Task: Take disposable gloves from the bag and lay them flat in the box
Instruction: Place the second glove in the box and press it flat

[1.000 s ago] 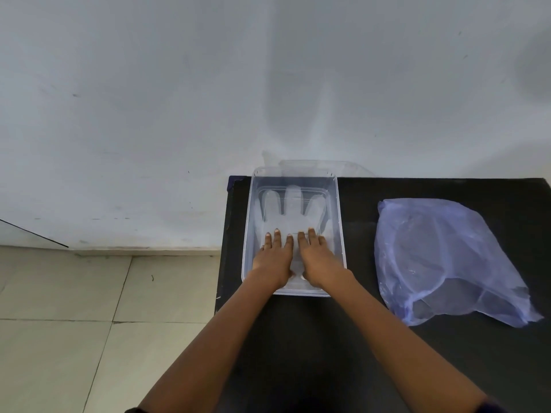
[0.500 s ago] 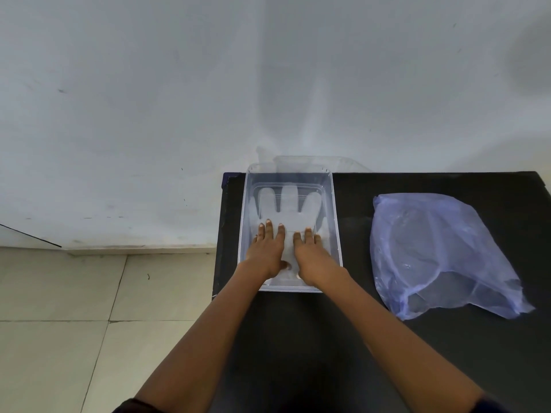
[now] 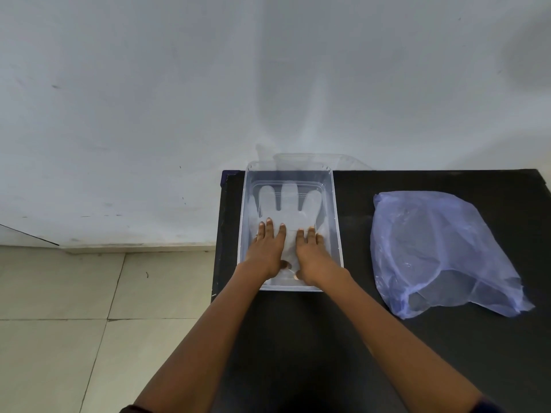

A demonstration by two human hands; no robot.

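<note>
A clear plastic box [image 3: 336,222] stands on the black table [image 3: 357,338] at its far left corner. Inside it a translucent disposable glove [image 3: 287,201] lies flat, fingers pointing away from me. My left hand [image 3: 268,248] and my right hand [image 3: 313,251] rest palm-down side by side on the glove's cuff half, fingers stretched out, pressing on it and grasping nothing. The bluish plastic bag [image 3: 441,248] lies crumpled on the table to the right of the box, its mouth towards me; I cannot tell what it holds.
The box's clear lid [image 3: 313,160] leans against the white wall [image 3: 268,84] behind the box. Left of the table is tiled floor [image 3: 74,323]. Bare black table surface stretches between box and bag and in front of me.
Both hands slid a little towards me along the glove and stay flat on it. The view shifted slightly. Box and bag have not moved.
</note>
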